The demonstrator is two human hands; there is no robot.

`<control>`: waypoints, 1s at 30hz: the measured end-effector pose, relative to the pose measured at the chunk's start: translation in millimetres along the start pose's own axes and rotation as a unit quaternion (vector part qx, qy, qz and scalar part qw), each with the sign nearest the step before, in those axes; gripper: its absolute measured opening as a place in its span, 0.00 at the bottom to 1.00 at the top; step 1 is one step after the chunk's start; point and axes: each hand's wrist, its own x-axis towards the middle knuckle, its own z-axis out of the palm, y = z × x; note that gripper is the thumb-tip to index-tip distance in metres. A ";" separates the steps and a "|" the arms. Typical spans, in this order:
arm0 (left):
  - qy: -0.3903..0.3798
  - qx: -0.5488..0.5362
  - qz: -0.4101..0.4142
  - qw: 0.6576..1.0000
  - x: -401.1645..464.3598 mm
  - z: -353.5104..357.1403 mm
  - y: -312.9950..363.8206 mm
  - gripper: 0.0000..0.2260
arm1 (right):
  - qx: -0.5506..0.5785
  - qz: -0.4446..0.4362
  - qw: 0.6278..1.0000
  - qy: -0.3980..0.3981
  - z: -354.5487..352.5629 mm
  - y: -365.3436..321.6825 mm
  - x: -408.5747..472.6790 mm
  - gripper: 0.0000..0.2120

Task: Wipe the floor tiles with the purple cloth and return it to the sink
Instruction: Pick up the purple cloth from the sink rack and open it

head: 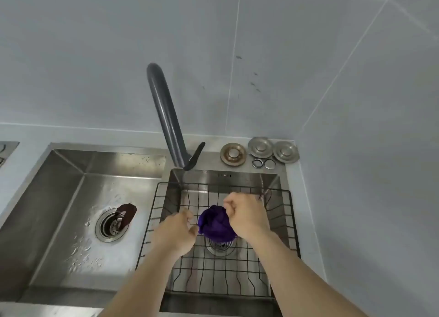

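The purple cloth [215, 224] is bunched into a ball above the black wire rack [280, 221] in the right basin of the steel sink [273, 181]. My right hand [244, 215] is curled against the cloth's right side and grips it. My left hand [177, 231] is just left of the cloth, fingers bent and spread, fingertips at its edge without a clear hold. The lower part of the cloth hangs over the right drain [219, 246].
The left basin [78, 212] is wet, with a drain strainer [111, 225] and a dark brown piece [127, 213] beside it. A grey faucet [164, 114] arches over the divider. Three metal stoppers [260, 147] and small rings sit on the ledge behind. Tiled walls close in behind and right.
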 end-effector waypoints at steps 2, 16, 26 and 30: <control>-0.010 -0.016 -0.017 1.000 13.7 10.6 -3.2 0.17 | 0.012 -0.005 1.000 -0.004 12.1 1.0 12.8 0.07; -0.015 -0.035 -0.024 0.999 44.7 40.4 -6.2 0.02 | -0.022 -0.033 0.997 -0.061 42.9 0.2 39.6 0.15; 0.088 -0.069 0.085 0.990 15.3 -5.2 6.1 0.04 | 0.024 0.004 0.998 -0.059 -7.0 -7.0 -0.8 0.08; 0.141 -0.042 0.176 0.973 -14.5 -33.1 14.6 0.06 | 0.037 -0.003 0.999 0.008 -29.7 -15.2 -31.7 0.08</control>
